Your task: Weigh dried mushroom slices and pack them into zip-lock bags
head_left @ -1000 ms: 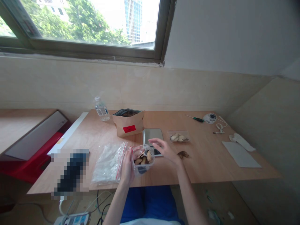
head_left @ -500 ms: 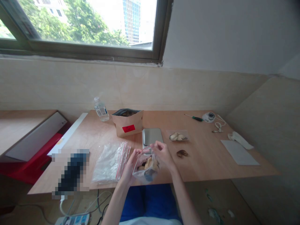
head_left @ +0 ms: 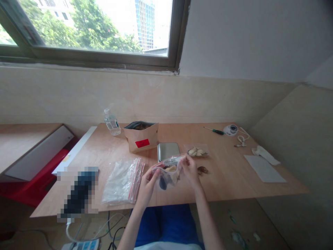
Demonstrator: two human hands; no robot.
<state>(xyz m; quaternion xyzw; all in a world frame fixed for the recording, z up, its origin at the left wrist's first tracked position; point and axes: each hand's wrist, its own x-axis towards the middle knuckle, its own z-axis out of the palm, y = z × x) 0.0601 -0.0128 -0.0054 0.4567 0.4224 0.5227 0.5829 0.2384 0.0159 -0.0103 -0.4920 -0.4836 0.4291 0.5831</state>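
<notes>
Between my two hands is a clear zip bag (head_left: 170,178) holding several tan and dark dried pieces, perhaps mushrooms. My left hand (head_left: 148,180) pinches the left end of its mouth, and my right hand (head_left: 189,168) pinches the right end. The bag's mouth is spread apart. Behind it lies a flat silver scale (head_left: 168,151), partly covered by the bag. Right of my right hand rests a loose brown dried piece (head_left: 203,170). Another clear bag with pale pieces (head_left: 197,151) lies farther back.
A stack of clear zip bags (head_left: 121,182) lies at left. Behind stand an open brown paper pouch (head_left: 142,139) with a red label and a water bottle (head_left: 112,123). At right are a screwdriver (head_left: 218,132), a dome camera (head_left: 230,130) and a white sheet (head_left: 265,169).
The bag's mouth has been pulled wider, and the bag is raised and tilted. My right hand has moved to the right, at the bag's far end.
</notes>
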